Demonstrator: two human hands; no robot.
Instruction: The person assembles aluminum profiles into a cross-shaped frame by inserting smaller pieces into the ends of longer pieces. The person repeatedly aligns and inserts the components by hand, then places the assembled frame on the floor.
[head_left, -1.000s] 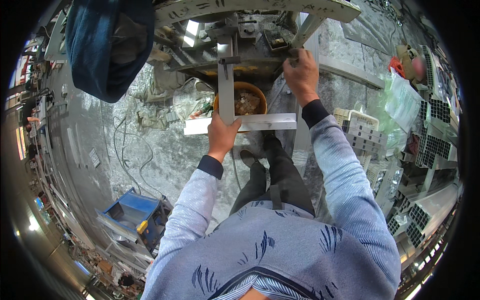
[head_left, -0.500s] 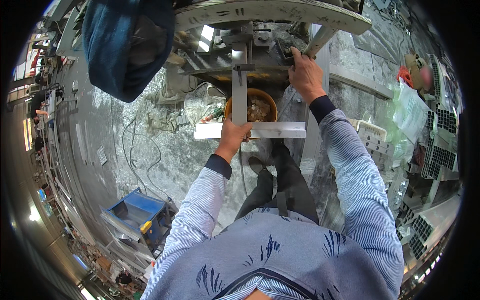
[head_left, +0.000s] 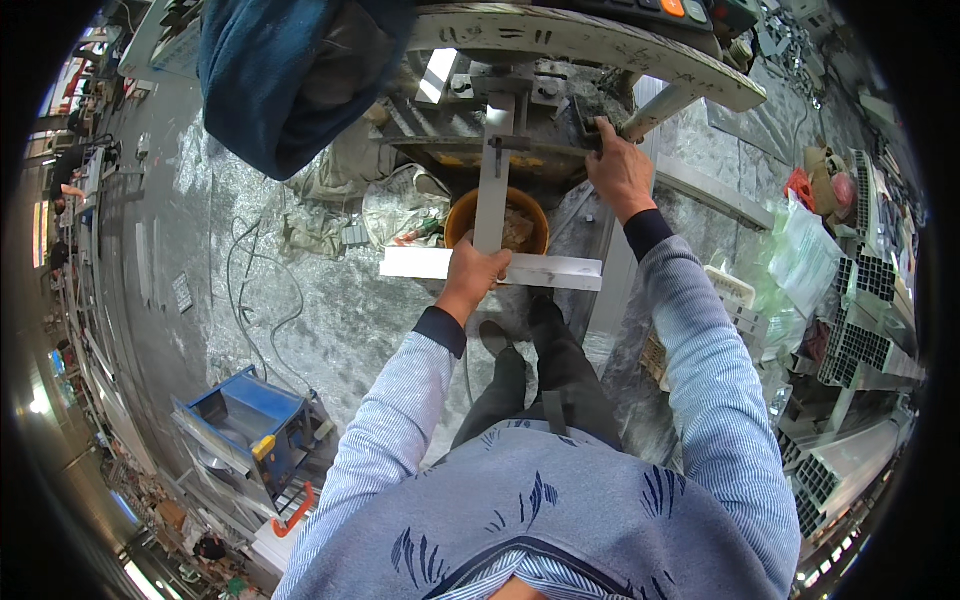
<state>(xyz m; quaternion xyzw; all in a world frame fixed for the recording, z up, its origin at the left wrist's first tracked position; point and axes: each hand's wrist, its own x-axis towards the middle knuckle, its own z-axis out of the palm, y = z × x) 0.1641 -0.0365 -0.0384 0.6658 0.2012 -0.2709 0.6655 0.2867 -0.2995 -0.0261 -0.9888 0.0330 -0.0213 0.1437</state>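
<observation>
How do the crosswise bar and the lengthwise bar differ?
The crosswise bar runs left to right; the lengthwise bar, near to far. The crosswise bar looks whiter than the lengthwise bar. The crosswise bar extends either side of the left hand; the lengthwise bar, beyond it. Both are straight and pale.

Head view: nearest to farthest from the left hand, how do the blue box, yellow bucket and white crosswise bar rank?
From the left hand:
1. White crosswise bar, touching the hand.
2. Yellow bucket, just past the bar.
3. Blue box, off to the lower left.
</observation>
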